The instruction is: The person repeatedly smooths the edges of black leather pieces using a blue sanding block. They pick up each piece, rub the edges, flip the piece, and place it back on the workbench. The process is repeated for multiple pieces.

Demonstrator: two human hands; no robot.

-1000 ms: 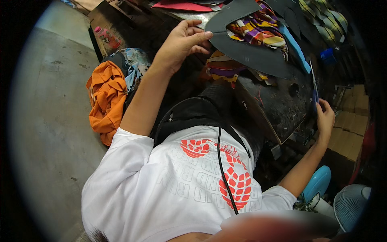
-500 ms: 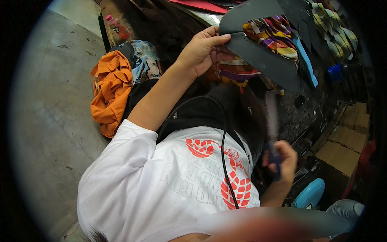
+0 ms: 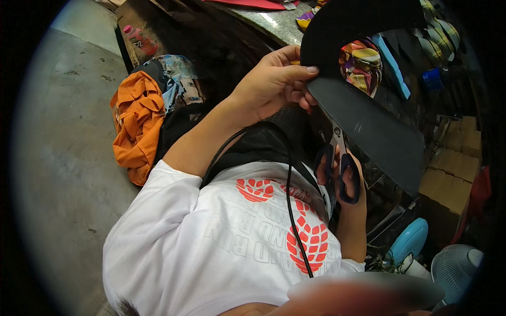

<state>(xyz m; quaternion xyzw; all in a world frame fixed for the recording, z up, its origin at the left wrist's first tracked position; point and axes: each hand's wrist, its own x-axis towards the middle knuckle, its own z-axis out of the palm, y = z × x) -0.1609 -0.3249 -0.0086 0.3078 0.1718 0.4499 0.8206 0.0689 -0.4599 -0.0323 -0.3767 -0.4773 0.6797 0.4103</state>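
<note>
Pinched between thumb and fingers, my left hand holds the edge of a black U-shaped piece of leather-like material at its middle bend. The piece hangs up in front of me, its two arms spreading to the right. My right hand grips scissors with dark blue handles, fingers through the loops. The handles stand somewhat apart. The blades point up at the lower edge of the black piece, just below my left hand; their tips are hard to make out against it.
Colourful patterned cloth and a light blue strip lie behind the black piece. An orange cloth bundle and a pink bottle are at left. Cardboard boxes and a fan stand at right. A black cable crosses my shirt.
The scissors have come up from low on the right to the edge of the black piece. My left hand has turned the piece, so its other face shows, and brought it slightly lower.
</note>
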